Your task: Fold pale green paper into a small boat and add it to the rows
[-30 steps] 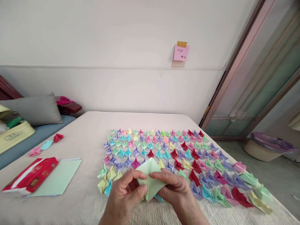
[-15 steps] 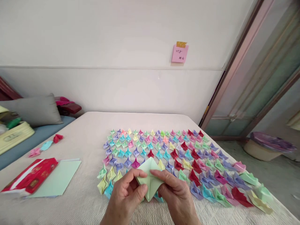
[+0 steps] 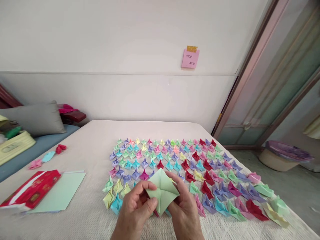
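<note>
Evidently mid-fold, my left hand (image 3: 135,208) pinched the green origami paper (image 3: 163,188), right hand (image 3: 184,205) supporting; its creases needed gentleness.

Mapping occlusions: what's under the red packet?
Pale green sheets stick out past the right side of the red packet, with a bluish edge just visible beneath them. Whatever lies under the rest of the packet is covered; can't tell.

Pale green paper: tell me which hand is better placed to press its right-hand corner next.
Right, I'd judge. The right hand is beside that corner of the pale green paper, its index finger raised near the upper edge. The left hand pinches the opposite corner, so it could steady the sheet.
</note>
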`<state>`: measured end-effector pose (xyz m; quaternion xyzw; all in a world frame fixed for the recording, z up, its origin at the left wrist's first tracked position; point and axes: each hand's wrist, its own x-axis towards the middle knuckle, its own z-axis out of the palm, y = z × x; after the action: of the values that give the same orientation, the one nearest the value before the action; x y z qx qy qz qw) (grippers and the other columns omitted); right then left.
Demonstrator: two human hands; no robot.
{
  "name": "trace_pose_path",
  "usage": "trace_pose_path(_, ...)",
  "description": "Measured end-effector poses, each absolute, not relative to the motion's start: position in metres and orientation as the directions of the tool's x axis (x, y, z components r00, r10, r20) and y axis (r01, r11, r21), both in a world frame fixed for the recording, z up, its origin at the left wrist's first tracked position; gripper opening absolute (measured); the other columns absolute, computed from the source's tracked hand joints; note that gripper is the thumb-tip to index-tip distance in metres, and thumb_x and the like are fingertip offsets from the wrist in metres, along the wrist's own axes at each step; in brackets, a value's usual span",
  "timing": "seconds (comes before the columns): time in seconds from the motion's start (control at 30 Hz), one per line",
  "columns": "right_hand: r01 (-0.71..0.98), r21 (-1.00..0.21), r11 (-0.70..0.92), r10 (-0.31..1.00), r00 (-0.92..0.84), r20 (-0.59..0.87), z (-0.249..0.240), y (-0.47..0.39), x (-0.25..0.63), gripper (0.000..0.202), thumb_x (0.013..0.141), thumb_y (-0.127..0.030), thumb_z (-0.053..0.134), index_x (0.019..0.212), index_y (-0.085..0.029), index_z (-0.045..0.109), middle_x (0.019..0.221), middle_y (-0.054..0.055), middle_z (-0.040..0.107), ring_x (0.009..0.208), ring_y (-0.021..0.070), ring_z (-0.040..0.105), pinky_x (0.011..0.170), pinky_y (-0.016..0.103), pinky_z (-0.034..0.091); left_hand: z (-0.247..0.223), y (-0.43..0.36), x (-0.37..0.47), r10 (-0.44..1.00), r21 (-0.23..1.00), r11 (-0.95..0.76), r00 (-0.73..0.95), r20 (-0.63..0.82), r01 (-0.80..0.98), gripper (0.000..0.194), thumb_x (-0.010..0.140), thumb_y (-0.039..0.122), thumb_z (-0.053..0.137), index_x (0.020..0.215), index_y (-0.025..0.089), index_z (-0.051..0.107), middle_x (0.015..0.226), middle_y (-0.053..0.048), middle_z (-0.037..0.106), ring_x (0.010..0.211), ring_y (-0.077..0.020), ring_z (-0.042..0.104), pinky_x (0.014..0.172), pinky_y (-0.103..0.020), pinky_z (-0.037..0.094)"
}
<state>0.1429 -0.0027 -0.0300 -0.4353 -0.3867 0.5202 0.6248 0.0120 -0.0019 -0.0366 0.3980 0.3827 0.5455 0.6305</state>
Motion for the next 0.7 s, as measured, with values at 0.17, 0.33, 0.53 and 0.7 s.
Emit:
trace_pose_path(0.17,-0.335,-0.942,0.000,0.990,0.130,-0.047,-0.039,0.001,0.138,0.037,0.071,-0.019,0.073,0.106,-0.027,0.065,0.062,-0.006,0.063,0.051,0.0101,0.049,0.048,0.019,0.040,-0.046,0.001,0.013,0.992,0.905,0.084,0.125,-0.035,-0.416,0.023,0.074,0.032,0.078,0.091,0.020,0.067,0.063,0.003,0.061,0.057,-0.0122,0.055,0.060,-0.026,0.049)
trace_pose_path(0.33,-0.335,-0.942,-0.003,0.989,0.141,-0.053,-0.047,0.002,0.135,0.037,0.076,-0.036,0.071,0.109,-0.021,0.064,0.055,-0.006,0.057,0.048,0.0104,0.046,0.045,0.020,0.038,-0.049,0.005,0.014,0.993,0.873,0.093,0.110,-0.045,-0.480,0.026,0.071,0.030,0.080,0.089,0.019,0.067,0.064,0.002,0.063,0.056,-0.0132,0.056,0.053,-0.025,0.047)
trace_pose_path(0.53,-0.408,-0.909,-0.087,0.995,0.014,-0.102,-0.044,0.004,0.143,0.038,0.072,-0.028,0.070,0.108,-0.018,0.065,0.055,-0.003,0.061,0.050,0.0142,0.053,0.049,0.023,0.040,-0.034,0.007,0.008,0.995,0.885,0.081,0.089,-0.045,-0.458,0.021,0.071,0.026,0.078,0.087,0.018,0.067,0.067,-0.001,0.068,0.059,-0.0144,0.059,0.057,-0.026,0.049)
trace_pose_path(0.7,-0.528,-0.823,-0.209,0.977,-0.146,-0.154,-0.031,0.013,0.153,0.026,0.075,-0.041,0.072,0.085,-0.017,0.069,0.064,-0.001,0.060,0.052,0.0121,0.050,0.046,0.022,0.037,-0.027,0.006,0.002,0.997,0.936,0.054,0.064,-0.034,-0.348,0.017,0.072,0.020,0.073,0.088,0.017,0.068,0.065,0.001,0.065,0.060,-0.0118,0.054,0.055,-0.020,0.041)
